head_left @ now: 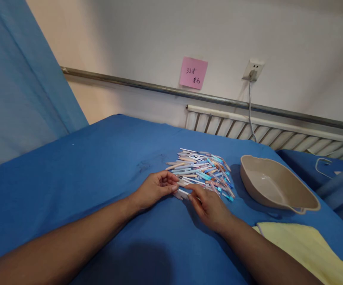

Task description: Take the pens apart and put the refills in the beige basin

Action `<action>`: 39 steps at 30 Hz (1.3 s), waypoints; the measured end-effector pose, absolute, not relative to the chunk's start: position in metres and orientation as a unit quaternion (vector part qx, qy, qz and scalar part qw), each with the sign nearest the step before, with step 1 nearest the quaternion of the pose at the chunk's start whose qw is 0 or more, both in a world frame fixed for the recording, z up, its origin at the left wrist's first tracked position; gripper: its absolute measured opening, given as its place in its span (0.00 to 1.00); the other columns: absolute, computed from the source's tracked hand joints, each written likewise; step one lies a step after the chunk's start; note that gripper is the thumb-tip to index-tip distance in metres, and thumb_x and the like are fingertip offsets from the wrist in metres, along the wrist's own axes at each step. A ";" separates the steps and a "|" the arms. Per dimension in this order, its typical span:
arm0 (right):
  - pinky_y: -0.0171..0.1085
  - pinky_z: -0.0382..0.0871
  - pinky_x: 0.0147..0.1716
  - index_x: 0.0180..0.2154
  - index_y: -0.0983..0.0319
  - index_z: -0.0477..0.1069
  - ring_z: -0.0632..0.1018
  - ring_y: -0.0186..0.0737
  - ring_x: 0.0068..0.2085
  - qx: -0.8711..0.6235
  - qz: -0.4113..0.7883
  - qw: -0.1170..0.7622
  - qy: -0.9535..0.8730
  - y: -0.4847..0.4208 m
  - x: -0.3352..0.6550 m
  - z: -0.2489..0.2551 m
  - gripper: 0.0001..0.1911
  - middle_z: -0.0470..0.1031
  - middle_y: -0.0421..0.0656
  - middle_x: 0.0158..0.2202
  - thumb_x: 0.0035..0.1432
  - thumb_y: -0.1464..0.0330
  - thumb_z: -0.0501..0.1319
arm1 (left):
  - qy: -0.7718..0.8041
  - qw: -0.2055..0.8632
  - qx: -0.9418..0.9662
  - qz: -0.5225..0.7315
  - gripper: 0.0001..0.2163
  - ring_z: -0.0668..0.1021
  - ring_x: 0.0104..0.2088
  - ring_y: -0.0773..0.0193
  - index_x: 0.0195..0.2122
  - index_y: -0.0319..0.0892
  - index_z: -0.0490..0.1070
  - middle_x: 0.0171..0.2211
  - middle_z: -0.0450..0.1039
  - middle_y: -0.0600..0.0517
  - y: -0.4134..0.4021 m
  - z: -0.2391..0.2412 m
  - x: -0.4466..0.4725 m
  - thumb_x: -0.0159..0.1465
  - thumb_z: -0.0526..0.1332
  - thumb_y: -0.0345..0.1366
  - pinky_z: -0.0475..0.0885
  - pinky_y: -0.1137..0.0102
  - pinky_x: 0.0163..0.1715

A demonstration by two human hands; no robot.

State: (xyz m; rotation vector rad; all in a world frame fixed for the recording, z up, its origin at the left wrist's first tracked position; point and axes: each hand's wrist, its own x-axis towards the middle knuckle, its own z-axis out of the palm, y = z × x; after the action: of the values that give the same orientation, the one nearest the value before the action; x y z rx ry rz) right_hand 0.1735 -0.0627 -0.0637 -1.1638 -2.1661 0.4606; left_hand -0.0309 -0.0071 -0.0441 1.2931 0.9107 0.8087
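Observation:
A loose pile of pens [202, 168] in white, peach, pale blue and orange lies on the blue cloth. At its near edge, my left hand [156, 188] is closed with thumb and fingertips at the left end of a white pen [183, 192]. My right hand [208, 206] pinches the right end of the same pen between thumb and index finger. The fingertips hide both ends of this pen. Other pens lie just behind and beneath the fingers. Turquoise caps or clips show at the pile's right side.
Right of the pile stands a beige plastic basin [271, 186]. A folded yellow towel [305, 245] lies nearer, beside my right forearm. Behind the blue-covered surface [94, 158] are a radiator [219, 122], a metal rail, a plugged-in cord and a pink note [193, 73].

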 end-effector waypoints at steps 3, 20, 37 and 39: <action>0.36 0.70 0.40 0.60 0.58 0.54 0.77 0.38 0.41 -0.407 0.184 0.307 -0.840 -0.066 0.171 -0.063 0.25 0.75 0.45 0.47 0.62 0.73 0.51 | 0.379 0.640 0.574 0.343 0.14 0.74 0.28 0.71 0.36 0.37 0.70 0.27 0.71 0.55 -0.008 -0.047 -0.031 0.50 0.69 0.34 0.70 0.72 0.33; 0.34 0.70 0.40 0.57 0.58 0.63 0.78 0.36 0.38 -0.445 0.169 0.353 -0.805 -0.064 0.175 -0.061 0.23 0.78 0.42 0.41 0.60 0.72 0.51 | 0.394 0.422 0.771 0.268 0.09 0.72 0.31 0.66 0.38 0.40 0.71 0.31 0.72 0.53 0.002 -0.032 -0.050 0.60 0.59 0.38 0.68 0.70 0.35; 0.31 0.62 0.28 0.53 0.59 0.68 0.69 0.32 0.25 -0.470 0.202 0.402 -0.759 -0.058 0.176 -0.068 0.20 0.70 0.36 0.23 0.59 0.71 0.52 | 0.322 0.202 0.911 0.157 0.06 0.70 0.39 0.58 0.37 0.42 0.70 0.36 0.70 0.49 0.004 -0.039 -0.047 0.61 0.59 0.38 0.63 0.67 0.40; 0.31 0.63 0.29 0.52 0.59 0.68 0.69 0.31 0.25 -0.472 0.210 0.407 -0.754 -0.058 0.176 -0.068 0.20 0.71 0.37 0.24 0.59 0.71 0.52 | 0.326 0.205 0.909 0.157 0.07 0.70 0.37 0.58 0.35 0.42 0.70 0.34 0.70 0.49 0.003 -0.037 -0.048 0.62 0.59 0.39 0.62 0.68 0.37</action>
State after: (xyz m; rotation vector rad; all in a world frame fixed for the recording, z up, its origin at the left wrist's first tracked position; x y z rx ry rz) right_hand 0.1765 -0.0580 -0.0683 -1.1905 -1.9002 0.5284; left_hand -0.0477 0.0031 -0.0369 2.5357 0.9101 0.4381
